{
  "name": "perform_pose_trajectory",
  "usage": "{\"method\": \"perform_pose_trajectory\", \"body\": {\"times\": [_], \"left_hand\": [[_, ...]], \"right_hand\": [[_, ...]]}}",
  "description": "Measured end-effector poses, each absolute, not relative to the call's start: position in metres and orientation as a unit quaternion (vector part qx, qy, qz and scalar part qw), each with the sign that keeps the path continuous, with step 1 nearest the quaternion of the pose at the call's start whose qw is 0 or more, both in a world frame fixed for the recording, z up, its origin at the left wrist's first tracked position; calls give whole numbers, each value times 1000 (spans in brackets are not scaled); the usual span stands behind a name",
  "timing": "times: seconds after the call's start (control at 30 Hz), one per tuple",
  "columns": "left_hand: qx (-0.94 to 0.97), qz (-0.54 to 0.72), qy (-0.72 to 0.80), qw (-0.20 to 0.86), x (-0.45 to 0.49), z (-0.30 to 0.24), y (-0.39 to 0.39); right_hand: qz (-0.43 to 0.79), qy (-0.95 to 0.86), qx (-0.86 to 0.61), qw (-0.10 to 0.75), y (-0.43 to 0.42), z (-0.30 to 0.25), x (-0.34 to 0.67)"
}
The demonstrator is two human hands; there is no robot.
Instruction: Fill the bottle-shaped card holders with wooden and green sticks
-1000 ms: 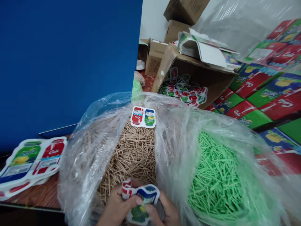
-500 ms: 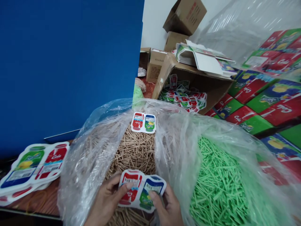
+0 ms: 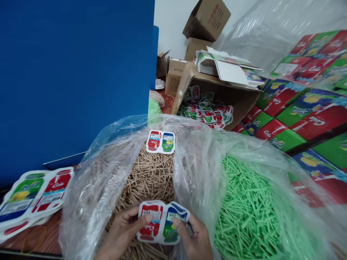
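Between my two hands is a flat printed pouch (image 3: 159, 221) shaped like two jars, one red marked Cola and one blue and green. My left hand (image 3: 121, 231) grips its left side, thumb on the red jar. On the right side, my right hand (image 3: 191, 233) pinches it with the thumb on the blue-green jar. Below the pouch lie brown paper-like sticks (image 3: 150, 173) in a clear plastic bag (image 3: 92, 191). A similar twin-jar pouch (image 3: 161, 141) rests at the far end of those sticks.
Bright green sticks (image 3: 246, 209) fill another clear bag at right. More twin-jar pouches (image 3: 38, 195) are stacked at left. A tipped carton (image 3: 187, 83) behind holds many pouches. Red and green Cola boxes (image 3: 311, 115) are piled at right. A blue panel (image 3: 76, 79) stands at left.
The view has swung slightly, so the background sits further left. Both hands keep hold of the pouch, which has dipped slightly and looks a little flatter.
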State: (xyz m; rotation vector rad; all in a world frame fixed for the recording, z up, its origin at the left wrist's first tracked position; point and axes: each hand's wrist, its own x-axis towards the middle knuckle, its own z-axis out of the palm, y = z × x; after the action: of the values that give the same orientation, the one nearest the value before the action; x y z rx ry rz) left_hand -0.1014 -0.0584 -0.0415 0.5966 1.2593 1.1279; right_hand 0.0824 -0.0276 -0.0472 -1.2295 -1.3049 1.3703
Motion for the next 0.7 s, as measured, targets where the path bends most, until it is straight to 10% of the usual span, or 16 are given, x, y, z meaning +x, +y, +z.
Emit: {"method": "perform_pose_trajectory", "body": {"times": [0.7], "left_hand": [[290, 504, 530, 617, -106, -20, -58]], "right_hand": [[624, -504, -442, 400, -24, -44, 80]]}}
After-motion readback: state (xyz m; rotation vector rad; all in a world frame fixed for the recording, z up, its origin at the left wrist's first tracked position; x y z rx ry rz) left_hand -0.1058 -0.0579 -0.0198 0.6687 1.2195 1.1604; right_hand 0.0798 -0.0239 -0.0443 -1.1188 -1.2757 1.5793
